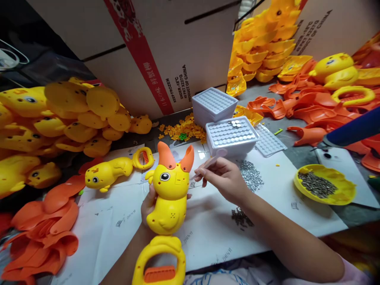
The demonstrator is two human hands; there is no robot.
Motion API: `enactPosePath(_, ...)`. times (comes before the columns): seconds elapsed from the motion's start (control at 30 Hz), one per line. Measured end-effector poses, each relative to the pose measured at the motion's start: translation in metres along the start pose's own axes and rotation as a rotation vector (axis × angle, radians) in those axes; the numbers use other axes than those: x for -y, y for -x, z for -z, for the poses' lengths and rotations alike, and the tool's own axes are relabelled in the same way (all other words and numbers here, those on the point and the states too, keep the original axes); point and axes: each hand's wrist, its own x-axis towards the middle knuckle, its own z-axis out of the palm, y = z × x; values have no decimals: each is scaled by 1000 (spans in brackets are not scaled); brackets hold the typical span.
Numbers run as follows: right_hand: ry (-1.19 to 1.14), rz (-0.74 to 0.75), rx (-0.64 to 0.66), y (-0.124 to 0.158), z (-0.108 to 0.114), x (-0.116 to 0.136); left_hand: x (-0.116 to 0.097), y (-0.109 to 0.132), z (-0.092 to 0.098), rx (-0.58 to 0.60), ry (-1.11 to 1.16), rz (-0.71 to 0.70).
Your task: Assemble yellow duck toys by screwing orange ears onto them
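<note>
The left hand (148,206) has its grip closed around the body of a yellow toy animal (170,198), fingers wrapped behind it, holding it above the near middle of the worktop (267,221). The toy's long axis runs near to far: its orange ears (175,156) point away from the person, its yellow loop handle (160,261) points back toward the near edge, and its eye faces up. The right hand (224,176) has a narrow pinch grip on a thin pale stick (204,166) whose tip sits just beside the toy's head.

Open paper-covered worktop lies right of the toy, with loose screws (251,174) near the wrist. A white grid tray (231,134) stands just beyond the right hand. A yellow dish of screws (325,184) sits well apart at the right edge. Orange shells (44,233) crowd the left edge, and a second yellow toy (107,172) lies to the left.
</note>
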Motion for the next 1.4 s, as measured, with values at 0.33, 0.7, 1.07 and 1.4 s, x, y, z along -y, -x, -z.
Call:
enactPosePath(0.33,-327,-19,-28,3,-4,6,10,4,6,-80,39,56)
enactPosePath(0.7,87,187,-80,10,-7,-6,18,3,10,-306,-8,-51)
enactPosePath(1.07,551,748,-43,12,-8,-21,45,1,16,-470,-38,-349)
enactPosePath(1.4,546,756,-13,11,-9,-28,55,5,27,-499,-11,-344)
